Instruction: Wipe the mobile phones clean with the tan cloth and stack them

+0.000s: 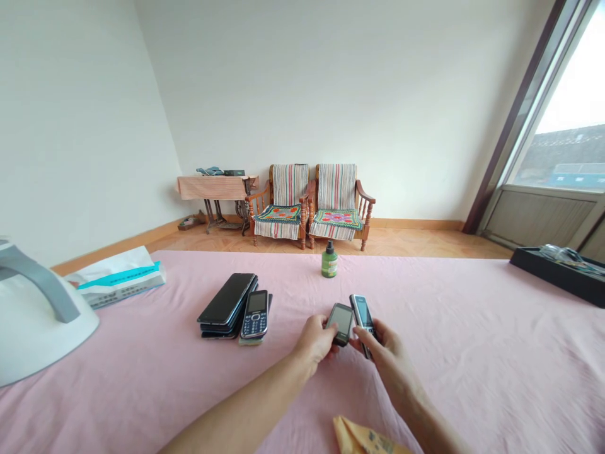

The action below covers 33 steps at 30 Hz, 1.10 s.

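Observation:
My left hand (316, 340) is closed on a small dark phone with a grey screen (341, 319), its thumb lying on the phone's left edge. Close beside it, my right hand (385, 350) grips a slim keypad phone (362, 310), dark with a silver edge and tilted to the left. Both phones are held above the pink cloth, their screens facing me. To the left lies a stack of large dark smartphones (227, 299). Right against that stack, a blue-black keypad phone (255, 315) rests on top of a smaller pile.
A green bottle with a black cap (329, 261) stands beyond my hands on the pink cloth (449, 353). At left are a white kettle-like appliance (42, 321) and a tissue pack (120, 277). A black tray with cables (558, 271) sits far right; a yellowish packet (363, 438) lies in front.

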{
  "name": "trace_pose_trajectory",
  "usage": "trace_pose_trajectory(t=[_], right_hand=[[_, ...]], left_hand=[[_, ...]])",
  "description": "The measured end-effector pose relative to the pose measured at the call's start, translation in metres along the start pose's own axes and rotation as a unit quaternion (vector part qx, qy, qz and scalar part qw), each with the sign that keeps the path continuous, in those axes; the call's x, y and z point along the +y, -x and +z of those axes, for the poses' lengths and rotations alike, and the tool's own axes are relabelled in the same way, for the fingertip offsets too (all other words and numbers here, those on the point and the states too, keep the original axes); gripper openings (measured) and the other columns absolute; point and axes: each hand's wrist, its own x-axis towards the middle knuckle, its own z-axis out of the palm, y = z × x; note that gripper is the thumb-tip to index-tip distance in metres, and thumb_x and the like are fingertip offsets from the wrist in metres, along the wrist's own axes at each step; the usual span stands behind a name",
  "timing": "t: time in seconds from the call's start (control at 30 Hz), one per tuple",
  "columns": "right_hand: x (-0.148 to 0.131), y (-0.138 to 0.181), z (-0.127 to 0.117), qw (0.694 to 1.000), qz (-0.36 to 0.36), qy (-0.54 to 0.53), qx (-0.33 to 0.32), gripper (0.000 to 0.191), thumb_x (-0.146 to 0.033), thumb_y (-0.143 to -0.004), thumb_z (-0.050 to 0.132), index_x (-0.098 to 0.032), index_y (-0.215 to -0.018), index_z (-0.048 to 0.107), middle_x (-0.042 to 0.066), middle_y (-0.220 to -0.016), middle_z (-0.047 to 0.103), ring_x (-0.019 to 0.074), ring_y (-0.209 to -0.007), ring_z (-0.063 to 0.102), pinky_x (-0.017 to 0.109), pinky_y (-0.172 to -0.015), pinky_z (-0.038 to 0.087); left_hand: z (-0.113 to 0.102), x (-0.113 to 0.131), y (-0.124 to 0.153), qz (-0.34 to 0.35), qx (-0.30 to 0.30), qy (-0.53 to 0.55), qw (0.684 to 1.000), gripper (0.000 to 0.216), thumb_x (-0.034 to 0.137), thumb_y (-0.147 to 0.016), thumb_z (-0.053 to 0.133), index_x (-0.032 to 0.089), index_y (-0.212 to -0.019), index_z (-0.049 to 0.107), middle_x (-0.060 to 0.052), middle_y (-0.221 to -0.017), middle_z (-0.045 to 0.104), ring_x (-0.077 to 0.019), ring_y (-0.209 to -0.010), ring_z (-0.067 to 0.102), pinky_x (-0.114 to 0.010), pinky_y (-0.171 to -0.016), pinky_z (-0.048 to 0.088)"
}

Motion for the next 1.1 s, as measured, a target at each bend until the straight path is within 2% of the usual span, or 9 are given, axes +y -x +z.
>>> trace_pose_trajectory(t=[0.07, 0.2, 0.3, 0.43, 0.6, 0.7, 0.83, 1.0, 1.1], right_hand=[[-0.001, 0.001, -0.001, 1.000, -0.003, 0.013, 0.002, 0.037, -0.045, -0.072, 0.065, -0.013, -0.092, 0.062, 0.003, -0.075, 0.064, 0.0173, -0.067, 0.061, 0.025, -0.059, 0.047], [-0.001, 0.002, -0.008, 0.998, 0.002, 0.061, 0.028, 0.035, -0.044, -0.071, 0.065, -0.014, -0.087, 0.061, 0.001, -0.063, 0.060, 0.0166, -0.060, 0.058, 0.025, -0.054, 0.043], [0.003, 0.001, -0.013, 0.996, 0.000, 0.081, 0.027, 0.031, -0.045, -0.074, 0.062, -0.016, -0.082, 0.059, -0.002, -0.059, 0.055, 0.0155, -0.058, 0.056, 0.024, -0.053, 0.040], [0.008, -0.001, -0.014, 0.997, -0.002, 0.073, 0.010, 0.029, -0.044, -0.076, 0.061, -0.016, -0.082, 0.058, -0.002, -0.060, 0.055, 0.0155, -0.058, 0.055, 0.024, -0.054, 0.040], [0.009, 0.001, -0.012, 0.997, 0.001, 0.080, 0.006, 0.030, -0.043, -0.074, 0.062, -0.015, -0.085, 0.060, 0.000, -0.062, 0.058, 0.0162, -0.058, 0.057, 0.025, -0.053, 0.040], [0.007, 0.003, -0.012, 0.996, 0.004, 0.090, 0.005, 0.031, -0.044, -0.075, 0.062, -0.015, -0.086, 0.060, -0.001, -0.061, 0.058, 0.0159, -0.058, 0.056, 0.025, -0.052, 0.039], [0.006, 0.003, -0.012, 0.996, 0.008, 0.093, 0.007, 0.031, -0.045, -0.075, 0.061, -0.016, -0.084, 0.059, -0.002, -0.058, 0.056, 0.0148, -0.056, 0.052, 0.024, -0.052, 0.037], [0.006, 0.002, -0.013, 0.994, 0.010, 0.108, 0.000, 0.031, -0.046, -0.076, 0.060, -0.016, -0.086, 0.059, -0.002, -0.059, 0.055, 0.0148, -0.057, 0.052, 0.024, -0.052, 0.036], [0.006, 0.002, -0.013, 0.994, 0.012, 0.111, -0.001, 0.031, -0.045, -0.076, 0.059, -0.016, -0.087, 0.059, -0.002, -0.059, 0.056, 0.0152, -0.058, 0.052, 0.024, -0.053, 0.036]], left_hand=[[-0.001, 0.000, 0.001, -0.007, 0.002, 0.017, 1.000, 0.025, 0.031, -0.092, 0.054, 0.014, -0.109, 0.057, -0.006, -0.103, 0.062, -0.0167, -0.082, 0.063, -0.034, -0.071, 0.055], [-0.018, 0.005, 0.020, 0.023, 0.019, 0.054, 0.998, 0.025, 0.034, -0.092, 0.052, 0.010, -0.090, 0.061, -0.001, -0.072, 0.061, -0.0082, -0.053, 0.056, -0.020, -0.047, 0.045], [-0.049, 0.013, 0.042, 0.076, 0.064, 0.069, 0.993, 0.032, 0.039, -0.083, 0.059, 0.009, -0.093, 0.060, 0.001, -0.063, 0.060, -0.0060, -0.045, 0.051, -0.016, -0.041, 0.036], [-0.098, 0.021, 0.064, 0.145, 0.152, 0.047, 0.977, 0.058, 0.046, -0.074, 0.065, 0.013, -0.120, 0.051, 0.005, -0.058, 0.059, -0.0082, -0.044, 0.052, -0.017, -0.040, 0.037], [-0.140, 0.012, 0.064, 0.166, 0.242, -0.016, 0.956, 0.053, 0.044, -0.072, 0.064, 0.012, -0.114, 0.060, 0.006, -0.049, 0.055, -0.0081, -0.038, 0.050, -0.016, -0.037, 0.036], [-0.149, 0.001, 0.058, 0.161, 0.267, -0.044, 0.949, 0.048, 0.046, -0.073, 0.062, 0.010, -0.105, 0.064, 0.003, -0.053, 0.058, -0.0107, -0.042, 0.056, -0.018, -0.040, 0.041], [-0.153, -0.006, 0.058, 0.166, 0.251, -0.093, 0.949, 0.051, 0.046, -0.074, 0.062, 0.011, -0.110, 0.063, 0.002, -0.055, 0.060, -0.0125, -0.044, 0.057, -0.020, -0.041, 0.043], [-0.158, -0.009, 0.057, 0.189, 0.218, -0.179, 0.941, 0.048, 0.029, -0.067, 0.068, 0.013, -0.112, 0.063, -0.003, -0.082, 0.070, -0.0153, -0.066, 0.063, -0.023, -0.059, 0.049], [-0.161, -0.013, 0.056, 0.195, 0.220, -0.234, 0.927, 0.046, 0.023, -0.067, 0.065, 0.014, -0.113, 0.063, 0.001, -0.072, 0.067, -0.0150, -0.063, 0.061, -0.023, -0.060, 0.048]])
